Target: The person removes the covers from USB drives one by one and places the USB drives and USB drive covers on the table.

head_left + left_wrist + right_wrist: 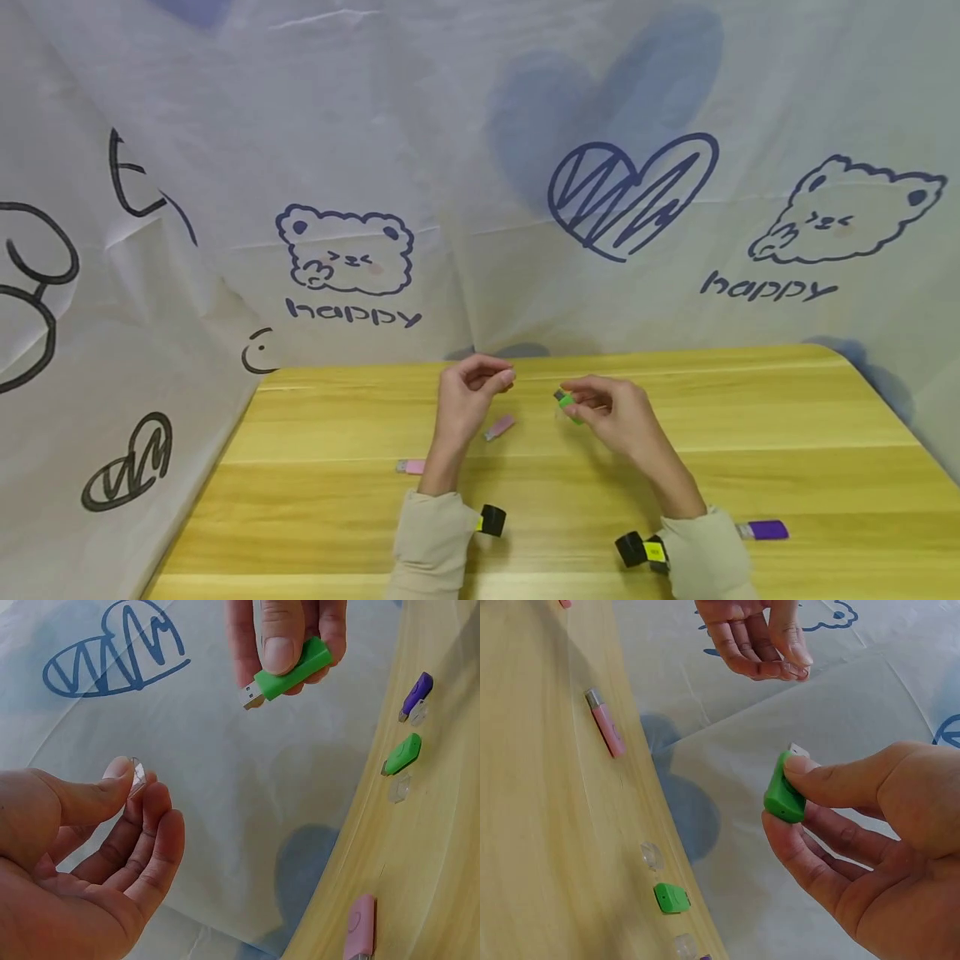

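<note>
My left hand [468, 396] is raised over the far part of the table, pinching a small clear plastic cap [137, 778] between thumb and fingers. Across from it, my right hand [618, 412] grips a green USB flash drive [782, 793] by its body. The drive's metal plug [253, 694] is bare and points toward the left hand. A gap separates cap and drive. Below the left hand lies a pink USB flash drive [500, 427] on the wood.
Another pink drive [410, 467] lies by the left forearm, partly hidden. A purple drive [768, 530] sits beyond the right sleeve. In the left wrist view, a second green drive [405, 754] and a loose clear cap [400, 788] rest on the table. A printed cloth [480, 275] hangs behind.
</note>
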`<state>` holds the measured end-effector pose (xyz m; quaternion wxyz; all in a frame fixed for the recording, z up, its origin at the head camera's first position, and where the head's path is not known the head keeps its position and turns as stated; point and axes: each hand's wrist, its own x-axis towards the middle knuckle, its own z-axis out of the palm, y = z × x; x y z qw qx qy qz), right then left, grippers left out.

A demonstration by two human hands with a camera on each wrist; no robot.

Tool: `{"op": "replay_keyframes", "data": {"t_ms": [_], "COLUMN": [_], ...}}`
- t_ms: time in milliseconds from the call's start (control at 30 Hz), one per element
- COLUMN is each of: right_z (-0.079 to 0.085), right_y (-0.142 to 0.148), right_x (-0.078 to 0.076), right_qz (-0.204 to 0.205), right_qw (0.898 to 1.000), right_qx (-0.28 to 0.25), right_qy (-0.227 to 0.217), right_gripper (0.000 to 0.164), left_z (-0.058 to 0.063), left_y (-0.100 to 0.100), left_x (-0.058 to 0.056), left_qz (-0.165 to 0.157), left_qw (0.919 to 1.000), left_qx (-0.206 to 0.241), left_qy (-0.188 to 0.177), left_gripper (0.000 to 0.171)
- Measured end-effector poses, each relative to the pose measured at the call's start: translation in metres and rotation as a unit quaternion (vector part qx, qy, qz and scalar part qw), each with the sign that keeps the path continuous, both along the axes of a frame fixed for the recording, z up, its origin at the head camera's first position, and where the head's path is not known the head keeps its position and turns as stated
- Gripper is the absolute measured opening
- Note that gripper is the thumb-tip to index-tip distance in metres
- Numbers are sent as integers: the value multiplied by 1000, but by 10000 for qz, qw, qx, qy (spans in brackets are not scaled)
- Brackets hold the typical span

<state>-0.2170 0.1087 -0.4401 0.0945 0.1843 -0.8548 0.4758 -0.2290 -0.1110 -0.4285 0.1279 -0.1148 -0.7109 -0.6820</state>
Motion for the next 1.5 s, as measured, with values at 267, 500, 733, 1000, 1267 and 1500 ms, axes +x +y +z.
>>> {"op": "replay_keyframes", "data": {"t_ms": [267,500,733,1000,1267,1500], "right_z": [0,-1,-10,-7,-10,-11], "right_y": [-4,-13,-22,-41,-49,-55], "right_x": [-6,-22,-37,-59,-68,-70], "right_qz": [-185,-360,-418,-373,-350,-429], "right_qw": [9994,9977,9938,9843,9749,9647], "right_qx": [164,369,483,1083,1878,2250], "right_qy": [-221,-444,-905,-1340,-1142,-1297], "right_gripper": [16,16,15,18,16,8], "left_z": [0,1,2,4,3,4], "left_y": [0,-4,-4,-5,-7,-6], "left_x": [0,0,1,1,0,1], "left_qz": [44,111,73,-12,15,-17], "left_qw": [9999,9997,9994,9995,9990,9986], "left_qx": [-71,-238,-319,-302,-448,-512], "left_qy": [-80,-33,-78,27,5,-96], "left_gripper": [14,10,10,12,11,10]}}
